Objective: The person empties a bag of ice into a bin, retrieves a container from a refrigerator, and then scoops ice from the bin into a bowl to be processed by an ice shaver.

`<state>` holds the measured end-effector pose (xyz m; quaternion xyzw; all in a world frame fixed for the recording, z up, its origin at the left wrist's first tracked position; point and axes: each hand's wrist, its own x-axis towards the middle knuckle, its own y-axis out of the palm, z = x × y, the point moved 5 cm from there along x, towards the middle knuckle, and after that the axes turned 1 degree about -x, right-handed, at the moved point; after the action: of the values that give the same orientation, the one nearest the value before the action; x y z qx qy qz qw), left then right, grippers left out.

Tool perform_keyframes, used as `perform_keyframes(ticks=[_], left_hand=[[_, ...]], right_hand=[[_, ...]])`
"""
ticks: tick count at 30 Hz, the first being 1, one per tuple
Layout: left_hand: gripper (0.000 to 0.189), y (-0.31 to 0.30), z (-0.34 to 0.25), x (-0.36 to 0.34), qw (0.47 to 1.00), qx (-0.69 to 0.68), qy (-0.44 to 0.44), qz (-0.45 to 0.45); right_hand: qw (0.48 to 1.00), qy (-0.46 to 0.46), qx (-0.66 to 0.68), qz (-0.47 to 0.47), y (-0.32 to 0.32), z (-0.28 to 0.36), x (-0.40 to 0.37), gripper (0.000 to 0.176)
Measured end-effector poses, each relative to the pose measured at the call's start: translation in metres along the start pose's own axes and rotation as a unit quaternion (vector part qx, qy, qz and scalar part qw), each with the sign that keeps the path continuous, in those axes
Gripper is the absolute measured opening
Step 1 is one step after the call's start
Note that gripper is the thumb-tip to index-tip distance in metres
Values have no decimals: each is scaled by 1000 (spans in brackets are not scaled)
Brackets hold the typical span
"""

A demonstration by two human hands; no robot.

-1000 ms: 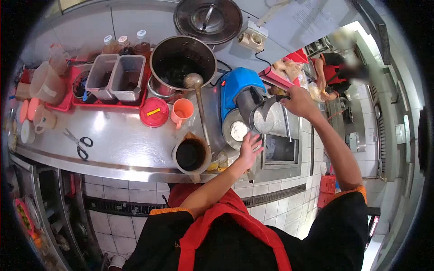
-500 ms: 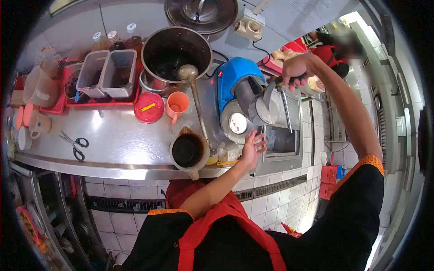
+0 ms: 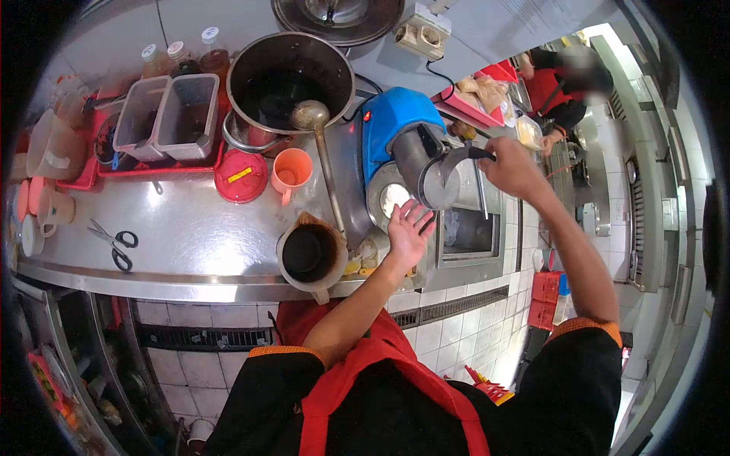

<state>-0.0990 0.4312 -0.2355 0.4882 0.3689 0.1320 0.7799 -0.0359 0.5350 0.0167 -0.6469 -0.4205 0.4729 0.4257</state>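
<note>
My right hand is closed round the black handle of a curved metal lever on the blue machine. The lever's round plate sits at the mouth of the machine's grey cylinder. Palm up and fingers spread, my left hand holds nothing; it is at the near edge of a round metal bowl with white stuff in it, under the machine.
A large pot with a ladle stands left of the machine. Nearer are an orange cup, a jug of dark liquid and scissors. A sink lies to the right. Another person stands at the back right.
My right hand has come down with the lever, and the plate is now closer over the cylinder's mouth. My left hand has moved left and up, nearer the bowl.
</note>
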Motion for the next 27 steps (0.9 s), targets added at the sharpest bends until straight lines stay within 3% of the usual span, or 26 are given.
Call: perform_keyframes(ticks=[2,3,4,6,7,9,10,11,12,13,14,15,17,19,21,27], left_hand=[[52,0,1,-1,1000,12,8,2],[50,-1,1,-3,1000,27,13,1],[50,-5,1,-9,1000,24,17,2],[48,-21,3,-26,980,186,39,-54],[48,-32,6,-33,981,184,42,-55],[48,-74,15,-45,930,303,-39,-203],[48,-77,16,-46,930,304,-37,-204],[49,-78,17,-46,927,302,-43,-216],[50,-75,13,-39,926,302,-44,-222],[50,-74,11,-31,926,304,-39,-219],[51,-73,7,-21,939,284,-7,-193],[53,-72,3,-11,950,263,24,-169],[55,-61,-12,-20,942,259,23,-211],[58,-53,-29,-15,935,295,71,-184],[56,-36,-43,-13,945,250,89,-193],[45,-71,-23,18,970,45,157,-177]], right_hand=[[993,-57,1,-101,-3,9,-10,21],[993,-63,0,-101,-4,14,-12,21],[995,-44,-5,-90,-4,18,-14,21],[996,-25,-12,-89,-5,19,-16,21],[996,-29,-12,-88,-3,13,-13,21],[998,-55,-3,-41,6,-2,2,24],[999,-5,30,25,6,-5,4,22],[999,-7,33,21,-4,-8,18,22],[959,92,122,239,3,-21,35,21],[852,184,203,446,6,-24,31,21],[847,181,154,476,-10,-4,29,20],[846,181,156,478,-3,1,23,20],[896,168,259,318,11,5,18,22],[838,171,345,388,43,-23,21,18],[898,165,310,267,37,-10,2,20],[926,162,267,210,36,3,-9,29]])
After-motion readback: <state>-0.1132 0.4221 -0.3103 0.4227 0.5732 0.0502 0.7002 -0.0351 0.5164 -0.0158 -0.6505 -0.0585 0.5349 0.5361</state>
